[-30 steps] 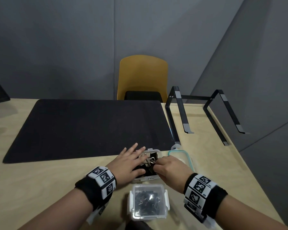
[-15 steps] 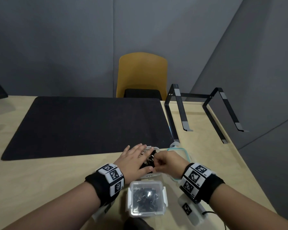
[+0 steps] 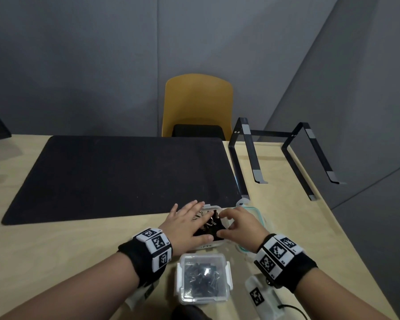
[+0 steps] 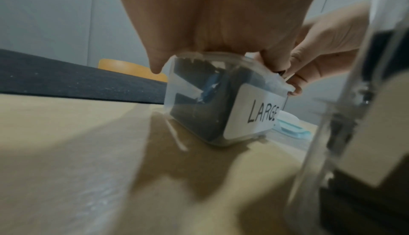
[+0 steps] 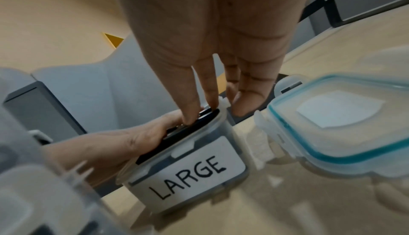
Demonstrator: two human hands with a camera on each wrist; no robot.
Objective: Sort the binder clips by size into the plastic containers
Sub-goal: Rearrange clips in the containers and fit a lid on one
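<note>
A clear plastic container labelled LARGE [image 3: 211, 245] [image 5: 194, 174] [image 4: 254, 116] stands on the wooden table, heaped with large black binder clips [image 3: 209, 224]. My left hand [image 3: 187, 225] [image 4: 210, 20] lies flat on the clips, fingers straight, pressing on them. My right hand [image 3: 238, 225] [image 5: 210, 46] arches over the container's right side, and its fingertips [image 5: 190, 114] press on the clips at the rim. Nearer to me stands a second clear container [image 3: 203, 278] holding several small black clips. A lid with a teal seal [image 3: 259, 213] [image 5: 332, 125] lies right of the LARGE container.
A black mat [image 3: 125, 172] covers the table beyond the containers. A black metal stand [image 3: 252, 162] stands at the back right, and a yellow chair [image 3: 198, 105] is behind the table. The table's right edge [image 3: 346, 239] runs close to my right arm.
My right hand has gone from pinching a clip over the container to spreading its fingers on the heap. The left hand stays flat on the clips. The head view has shifted slightly.
</note>
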